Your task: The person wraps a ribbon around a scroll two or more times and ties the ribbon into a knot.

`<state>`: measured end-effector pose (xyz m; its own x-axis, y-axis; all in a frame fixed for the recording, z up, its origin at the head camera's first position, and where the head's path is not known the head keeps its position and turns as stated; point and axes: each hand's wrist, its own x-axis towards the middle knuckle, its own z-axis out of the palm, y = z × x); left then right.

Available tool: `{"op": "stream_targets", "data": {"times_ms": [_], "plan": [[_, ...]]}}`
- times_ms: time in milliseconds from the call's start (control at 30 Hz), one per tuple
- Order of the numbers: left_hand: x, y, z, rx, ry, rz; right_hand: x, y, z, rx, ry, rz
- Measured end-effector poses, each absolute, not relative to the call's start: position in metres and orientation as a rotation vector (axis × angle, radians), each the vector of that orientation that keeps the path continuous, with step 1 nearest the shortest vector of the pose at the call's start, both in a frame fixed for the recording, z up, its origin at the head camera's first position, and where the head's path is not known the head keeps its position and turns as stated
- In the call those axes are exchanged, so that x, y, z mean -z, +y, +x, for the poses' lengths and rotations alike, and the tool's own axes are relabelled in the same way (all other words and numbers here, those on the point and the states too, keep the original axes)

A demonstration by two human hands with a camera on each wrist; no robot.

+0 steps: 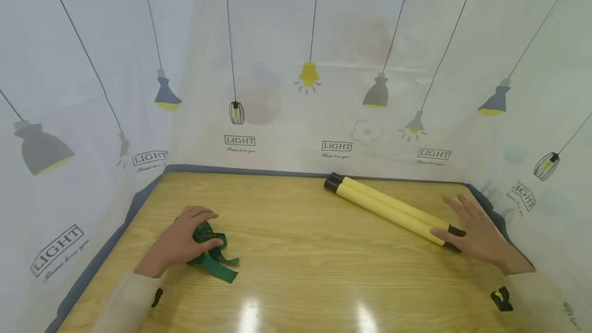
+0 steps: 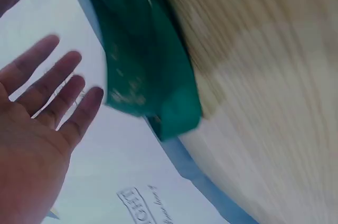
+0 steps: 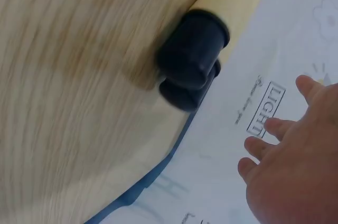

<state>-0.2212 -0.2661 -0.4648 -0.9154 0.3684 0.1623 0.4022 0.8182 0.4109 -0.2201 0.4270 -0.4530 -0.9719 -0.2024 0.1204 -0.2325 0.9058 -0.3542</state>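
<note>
Evenly lit; two white glare streaks near the bottom of the yellowish wood-grain table (image 1: 296, 271). Wrist views blurry: flat green ribbon (image 2: 150, 60), black cylindrical tube caps (image 3: 193, 49).

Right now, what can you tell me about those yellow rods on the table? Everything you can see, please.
The two yellow rods are straight, smooth-looking and round, with black caps at both ends; they may be plastic or foam. They lie side by side on the wood-grain table, slanting from its back edge toward the right hand. Whether they are joined is unclear. The right hand, fingers spread, is at their near ends without gripping them; whether it touches them, I can't tell.
</note>
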Motion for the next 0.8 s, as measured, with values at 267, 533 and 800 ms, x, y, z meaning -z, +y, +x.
{"op": "stream_targets", "data": {"times_ms": [267,533,800], "plan": [[0.459,-0.250,-0.197,0.680,-2.977,-0.801,0.450,0.391,-0.211,-0.818,-2.929,0.516],[0.463,-0.247,-0.185,0.654,-3.118,-0.773,0.449,0.361,-0.204,-0.960,-2.933,0.574],[0.463,-0.244,-0.185,0.674,-3.124,-0.793,0.455,0.345,-0.199,-1.140,-2.919,0.616]]}}
